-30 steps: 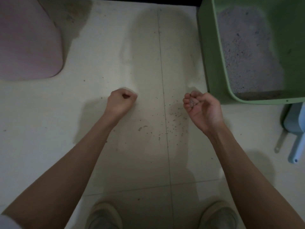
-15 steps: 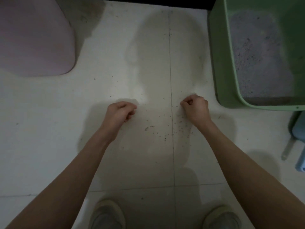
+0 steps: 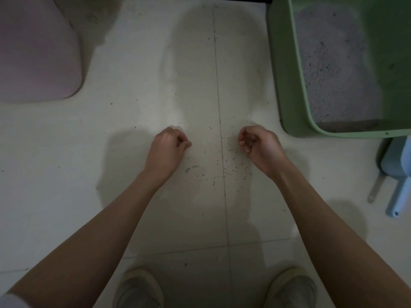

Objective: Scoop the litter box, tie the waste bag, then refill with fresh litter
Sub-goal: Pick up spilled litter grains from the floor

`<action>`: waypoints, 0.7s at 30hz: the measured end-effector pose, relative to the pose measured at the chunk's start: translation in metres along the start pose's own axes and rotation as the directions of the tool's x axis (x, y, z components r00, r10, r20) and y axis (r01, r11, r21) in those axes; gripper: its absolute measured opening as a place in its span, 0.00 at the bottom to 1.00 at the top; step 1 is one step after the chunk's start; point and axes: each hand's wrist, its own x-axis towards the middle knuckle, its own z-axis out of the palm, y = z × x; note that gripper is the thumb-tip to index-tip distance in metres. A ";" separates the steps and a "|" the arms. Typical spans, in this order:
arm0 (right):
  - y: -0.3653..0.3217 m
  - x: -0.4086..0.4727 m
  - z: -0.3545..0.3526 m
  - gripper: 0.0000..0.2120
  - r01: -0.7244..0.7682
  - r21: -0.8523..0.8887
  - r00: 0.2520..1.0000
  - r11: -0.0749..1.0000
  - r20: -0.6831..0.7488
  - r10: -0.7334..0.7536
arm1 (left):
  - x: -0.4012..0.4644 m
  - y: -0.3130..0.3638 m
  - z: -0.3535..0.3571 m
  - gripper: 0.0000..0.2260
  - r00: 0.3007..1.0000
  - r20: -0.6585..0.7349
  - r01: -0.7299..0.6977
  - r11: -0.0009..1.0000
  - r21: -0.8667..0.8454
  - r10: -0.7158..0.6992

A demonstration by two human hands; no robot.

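green plastic litter box point(image 3: 287, 81), grainy grey litter point(image 3: 333, 70), right hand point(image 3: 260, 145) cupping granules point(image 3: 248, 142)

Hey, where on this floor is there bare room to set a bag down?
Left of the left hand, below the pink bin, the tile is bare. Between the hands lie scattered litter grains. The strip right, by the green litter box and blue scoop, is crowded.

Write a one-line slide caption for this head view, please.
Left hand and right hand pick spilled litter grains off the tile floor beside the green litter box.
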 end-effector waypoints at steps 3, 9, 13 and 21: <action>0.006 0.006 0.009 0.05 0.108 -0.648 0.984 0.754 -0.036 -0.172 | 0.001 -0.002 0.002 0.07 0.999 0.052 0.009 0.998 0.058 -0.012; 0.015 0.012 0.022 0.08 0.175 -0.906 0.949 0.387 0.051 -0.310 | -0.006 -0.005 -0.012 0.06 0.988 -0.021 0.146 0.962 -0.232 -0.155; 0.010 0.007 0.024 0.09 0.165 -0.921 0.955 0.354 0.060 -0.290 | -0.022 -0.018 -0.040 0.11 0.904 0.289 0.418 0.506 -0.754 -0.316; 0.031 -0.048 0.035 0.09 -0.060 0.054 0.994 0.997 0.092 0.055 | -0.061 -0.038 -0.073 0.08 0.877 0.268 0.421 0.369 -0.828 -0.399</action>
